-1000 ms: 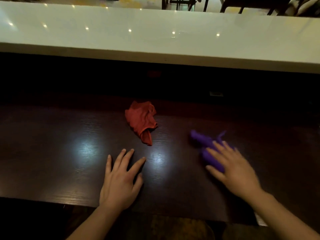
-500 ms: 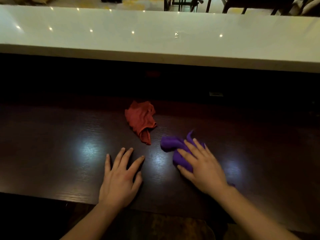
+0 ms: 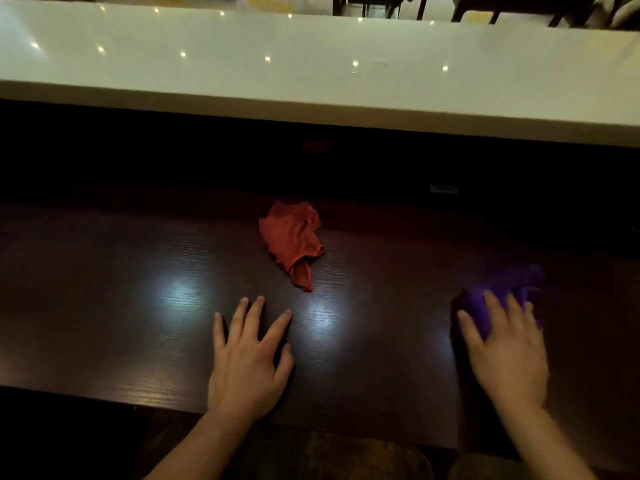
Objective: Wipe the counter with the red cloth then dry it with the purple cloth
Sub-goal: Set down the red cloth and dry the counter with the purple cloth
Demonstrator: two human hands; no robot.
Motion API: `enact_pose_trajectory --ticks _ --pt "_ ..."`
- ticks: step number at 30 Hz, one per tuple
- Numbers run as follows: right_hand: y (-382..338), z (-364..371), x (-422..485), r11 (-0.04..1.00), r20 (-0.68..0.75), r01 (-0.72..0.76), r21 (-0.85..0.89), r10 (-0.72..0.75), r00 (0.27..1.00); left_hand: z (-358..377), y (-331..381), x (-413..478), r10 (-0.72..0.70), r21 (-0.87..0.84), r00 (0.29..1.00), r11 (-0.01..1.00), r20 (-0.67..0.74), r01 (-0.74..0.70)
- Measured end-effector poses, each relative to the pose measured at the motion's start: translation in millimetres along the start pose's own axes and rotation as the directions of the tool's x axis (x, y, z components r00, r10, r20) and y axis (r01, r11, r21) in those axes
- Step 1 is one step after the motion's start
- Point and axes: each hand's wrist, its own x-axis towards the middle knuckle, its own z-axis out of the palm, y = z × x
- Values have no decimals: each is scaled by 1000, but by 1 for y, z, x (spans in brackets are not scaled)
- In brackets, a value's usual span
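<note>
Hands both flat: right hand (image 3: 507,355) pressing palm-down on purple cloth (image 3: 498,303) at 4 o'clock of counter (image 3: 104,289), left hand (image 3: 247,358) splayed empty at 6, red cloth (image 3: 292,242) bunched mid-counter, untouched.

Beyond the dark surface we see a raised white ledge (image 3: 311,84) dotted with light reflections, and dark chair legs (image 3: 377,5) behind it.

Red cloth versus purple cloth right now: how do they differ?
The red cloth lies crumpled and untouched mid-counter; the purple cloth sits further right, pressed flat under the right hand. The red one shows sharply, the purple one is blurred. The left hand touches neither. Both rest on the dark counter.
</note>
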Motion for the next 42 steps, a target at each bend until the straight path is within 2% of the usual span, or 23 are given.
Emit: enact_pose_trajectory --ticks 2,5,6,7,9,11,12,15,17,18,22,28,32,39,42 --pt "-32 8 -39 986 14 166 28 -167 986 -1 0 0 1 -1 1000 1000 11 -1" --pt "-59 13 -54 849 74 525 65 -529 846 -2 1 -1 3 10 1000 1000 20 -3" --pt "-53 10 -41 810 88 583 60 -586 805 -3 1 -1 9 7 1000 1000 17 -9" --pt "-40 6 -23 807 91 589 49 -591 802 -3 1 0 18 5 1000 1000 11 -18" --pt "0 -3 15 889 85 458 21 -458 885 -2 2 -1 32 11 999 999 5 -32" --pt "52 -12 48 975 45 222 -23 -221 974 -3 3 -1 39 9 999 999 12 -39" --pt "78 -17 60 992 22 119 -36 -118 993 -3 4 -1 45 16 999 999 18 -45" --pt "125 -27 79 993 -8 -121 -5 121 993 -3 7 -1 60 63 997 996 50 -63" --pt "118 -26 84 980 -15 -198 20 198 980 -3 9 0 60 91 996 994 67 -66" --pt "107 -24 82 981 -7 -192 21 192 981 -3 9 0 59 102 995 993 75 -66" --pt "49 -12 46 993 -5 104 55 -104 995 -5 11 0 50 118 995 991 83 -60" --pt "-25 2 -44 900 8 425 95 -427 904 -4 9 -1 26 110 997 993 74 -34" --pt "-80 12 -80 804 35 583 112 -590 807 -7 9 -4 -36 125 998 992 61 29" --pt "-194 20 -74 559 57 828 55 -829 556 -29 -30 -18 -126 155 990 981 64 115" --pt "-248 27 -66 527 58 849 -34 -847 528 -50 -70 -31 -155 223 983 966 100 130"
